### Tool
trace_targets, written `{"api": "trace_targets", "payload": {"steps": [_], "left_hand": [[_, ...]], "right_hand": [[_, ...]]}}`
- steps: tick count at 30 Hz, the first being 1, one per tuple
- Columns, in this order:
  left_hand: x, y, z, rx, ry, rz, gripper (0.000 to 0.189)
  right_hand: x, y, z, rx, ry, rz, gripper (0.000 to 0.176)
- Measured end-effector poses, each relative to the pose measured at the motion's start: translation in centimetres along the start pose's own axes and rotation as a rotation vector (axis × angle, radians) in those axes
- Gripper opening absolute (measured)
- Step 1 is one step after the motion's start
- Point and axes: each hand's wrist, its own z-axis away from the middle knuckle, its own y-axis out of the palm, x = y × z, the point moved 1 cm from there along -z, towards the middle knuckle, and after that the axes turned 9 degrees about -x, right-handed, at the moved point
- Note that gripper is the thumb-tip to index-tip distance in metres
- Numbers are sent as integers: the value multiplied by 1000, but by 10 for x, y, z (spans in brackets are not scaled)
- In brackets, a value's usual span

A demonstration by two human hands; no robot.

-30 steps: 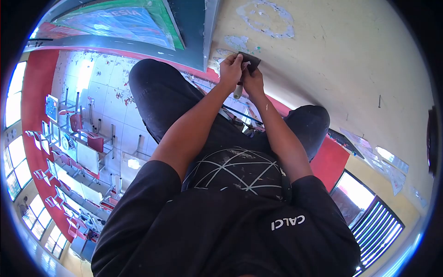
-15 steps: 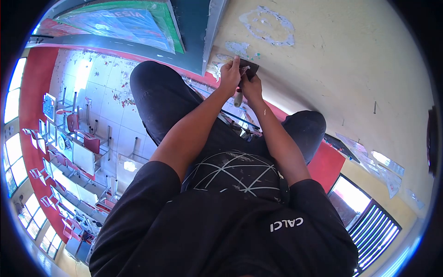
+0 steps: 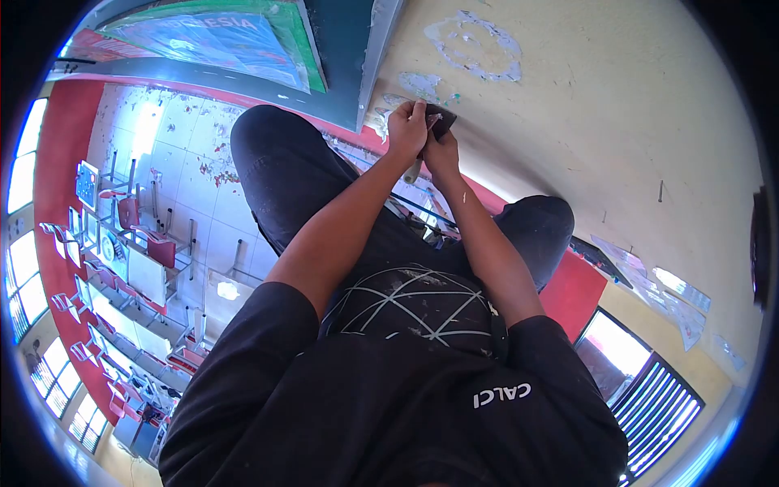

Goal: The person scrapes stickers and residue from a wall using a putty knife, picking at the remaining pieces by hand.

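My left hand (image 3: 407,130) is closed, its thumb and fingers pressed together near the wall. A putty knife (image 3: 414,171) sits between my hands, its pale handle pointing down towards me. The knife's upper part, smeared with white, is partly covered by my left fingers. My right hand (image 3: 442,152) is closed at the lower edge of a dark flat scraper blade (image 3: 443,119). The two tools overlap, and their contact is partly hidden. Just beyond my hands, white filler patches (image 3: 419,84) mark the cream wall (image 3: 584,105).
A dark green board (image 3: 345,61) with a grey frame stands at upper left, bearing a plastic-covered map (image 3: 235,40). Nails (image 3: 660,191) stick out of the wall at right. Far below left are chairs (image 3: 161,250) and tables (image 3: 146,276) on a stained tiled floor (image 3: 191,178).
The putty knife's handle has tilted, its end swinging slightly left and up. Both hands have shifted very slightly and stay close together. The wall patches look the same.
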Motion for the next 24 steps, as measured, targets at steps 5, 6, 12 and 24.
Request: {"api": "trace_targets", "payload": {"steps": [5, 6, 12, 24], "left_hand": [[-5, 1, -1, 9, -21, 42, 24], [-10, 2, 1, 12, -9, 56, 24], [-14, -7, 39, -19, 81, 74, 24], [-22, -11, 68, -6, 487, -151, 20]], "right_hand": [[10, 1, 10, -8, -63, 19, 29], [15, 0, 12, -11, -100, 31, 28], [14, -14, 30, -8, -383, 275, 23], [-3, -30, 26, 77, -564, 82, 23]]}}
